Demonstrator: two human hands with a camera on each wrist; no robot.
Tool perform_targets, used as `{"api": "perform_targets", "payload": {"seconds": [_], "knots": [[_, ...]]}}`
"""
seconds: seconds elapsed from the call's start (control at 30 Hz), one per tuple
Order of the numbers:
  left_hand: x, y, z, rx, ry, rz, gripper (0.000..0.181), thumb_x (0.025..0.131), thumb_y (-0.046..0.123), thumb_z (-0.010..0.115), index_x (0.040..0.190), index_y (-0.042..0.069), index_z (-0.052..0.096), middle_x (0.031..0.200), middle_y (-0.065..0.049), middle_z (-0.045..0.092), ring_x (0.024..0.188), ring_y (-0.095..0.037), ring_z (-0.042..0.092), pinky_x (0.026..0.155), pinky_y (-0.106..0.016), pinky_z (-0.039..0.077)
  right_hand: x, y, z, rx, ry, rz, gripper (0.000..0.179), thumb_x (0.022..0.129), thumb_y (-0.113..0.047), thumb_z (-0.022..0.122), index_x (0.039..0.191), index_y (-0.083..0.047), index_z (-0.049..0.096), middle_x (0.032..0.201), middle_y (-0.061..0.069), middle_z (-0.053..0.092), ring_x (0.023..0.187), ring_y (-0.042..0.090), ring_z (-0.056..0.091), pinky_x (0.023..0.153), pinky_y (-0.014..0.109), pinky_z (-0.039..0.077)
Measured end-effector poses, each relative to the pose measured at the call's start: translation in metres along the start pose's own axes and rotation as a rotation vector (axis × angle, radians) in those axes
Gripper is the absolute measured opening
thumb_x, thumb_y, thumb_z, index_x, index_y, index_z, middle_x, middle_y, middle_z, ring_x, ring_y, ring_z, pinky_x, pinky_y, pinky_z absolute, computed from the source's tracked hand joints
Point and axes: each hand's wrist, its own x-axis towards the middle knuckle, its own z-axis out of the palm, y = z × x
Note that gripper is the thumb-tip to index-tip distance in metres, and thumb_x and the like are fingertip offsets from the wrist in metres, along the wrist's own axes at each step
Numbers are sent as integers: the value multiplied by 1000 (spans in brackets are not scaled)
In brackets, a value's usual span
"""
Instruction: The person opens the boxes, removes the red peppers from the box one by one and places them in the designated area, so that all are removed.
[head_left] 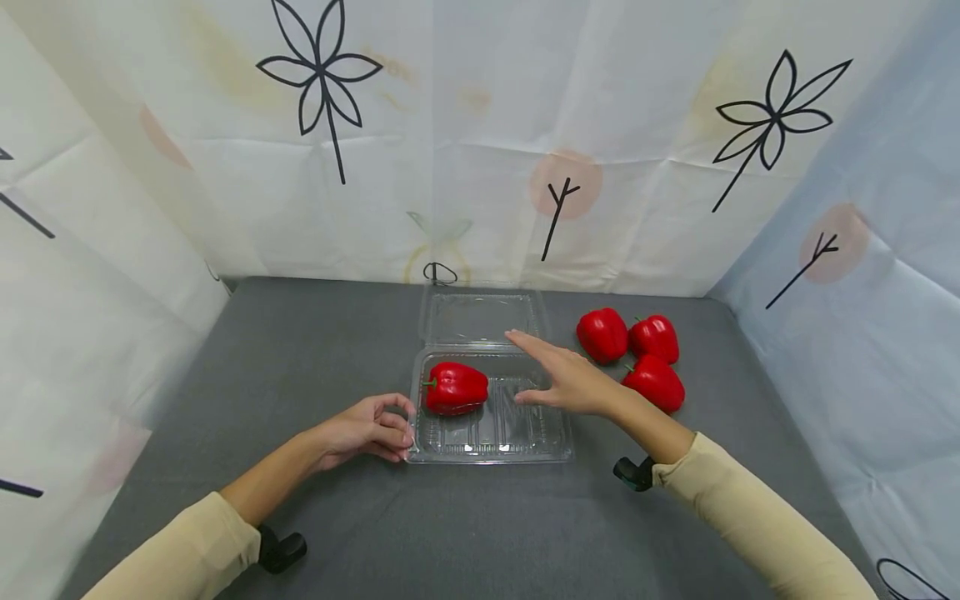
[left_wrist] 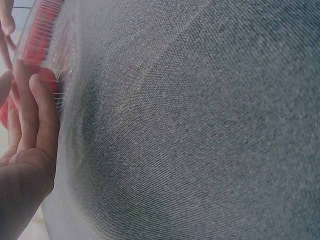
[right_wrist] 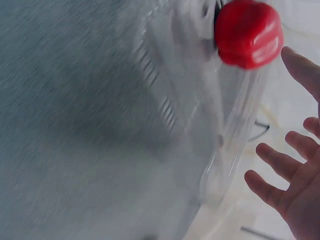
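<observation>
A clear plastic clamshell container (head_left: pixel 495 452) lies on the table with its lid folded back behind it. One red bell pepper (head_left: pixel 456 388) lies on its side in the left part of the tray, its green stem to the left. My left hand (head_left: pixel 378 429) holds the container's left edge, fingers bent against the side wall. Above the right part of the tray hovers my right hand (head_left: pixel 573 379), thumb and fingers spread, holding nothing. The right wrist view shows a gap between that hand and the pepper (right_wrist: pixel 248 34).
To the right of the container sit three more red bell peppers in a cluster: one at the back left (head_left: pixel 602 335), one at the back right (head_left: pixel 655 339), one in front (head_left: pixel 656 383). Patterned cloth (head_left: pixel 480 150) walls the grey table (head_left: pixel 322 333) at the back and sides.
</observation>
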Motion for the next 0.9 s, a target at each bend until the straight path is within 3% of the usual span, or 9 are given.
{"api": "perform_targets", "payload": {"seconds": [0.3,0.73,0.9], "knots": [[0,0,-1,-1,11,-13,41,91,6,71,122,0,44,90,-9,70,78,-20,70,77,-37,59,27,-22,16,-25,-69,-81,91,85,-35,80,157,-13,28,160,6,32,144,24,35,110,54,37],[1,2,-1,5,22,-35,41,90,7,72,122,1,45,91,-10,70,78,-20,70,77,-37,59,48,-36,31,37,-161,-67,89,84,-32,82,155,-14,32,155,5,41,140,23,42,111,45,39],[1,2,-2,6,28,-46,42,90,7,72,122,2,45,92,-10,71,78,-20,70,77,-36,59,53,-37,35,43,-194,-67,84,85,-30,81,154,-16,36,152,8,44,138,25,44,109,47,40]]}}
